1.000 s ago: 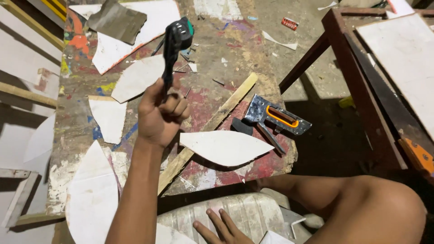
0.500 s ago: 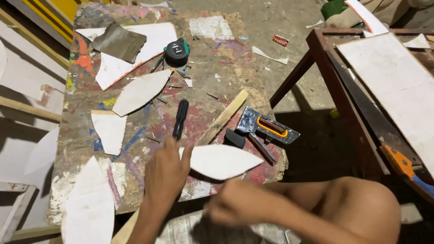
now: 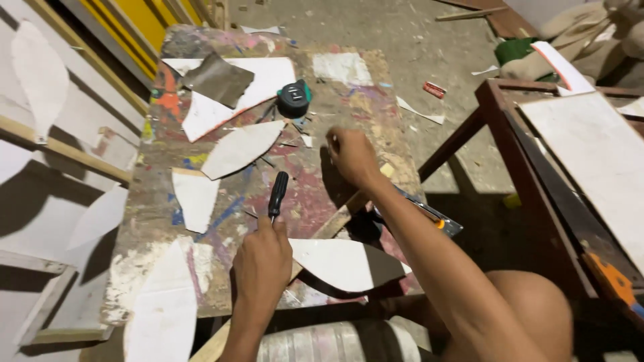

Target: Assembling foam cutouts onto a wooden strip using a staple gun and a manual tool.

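Head view: left hand [image 3: 263,258] grips black-handled tool [image 3: 278,194] beside leaf-shaped cutout [image 3: 342,263]; right hand [image 3: 352,155] fingers curled, grasp unclear; several cutouts done.

A paint-stained wooden worktable [image 3: 349,87] fills the centre of the frame. Near its far edge sits a round black-and-green tape measure [image 3: 294,98], just right of a large white angular sheet [image 3: 268,77] partly covered by a grey-brown sandpaper sheet [image 3: 218,80]. Below these lie a white leaf-shaped cutout [image 3: 241,149] and a white pointed offcut [image 3: 196,198]; a second, larger white leaf-shaped cutout [image 3: 335,263] rests at the near edge. At the right stands a dark red wooden frame [image 3: 500,117] bearing a pale flat board [image 3: 594,157]. Yellow panels [image 3: 151,23] line the upper left, and a small red scrap [image 3: 434,89] lies on the concrete floor [image 3: 402,33].
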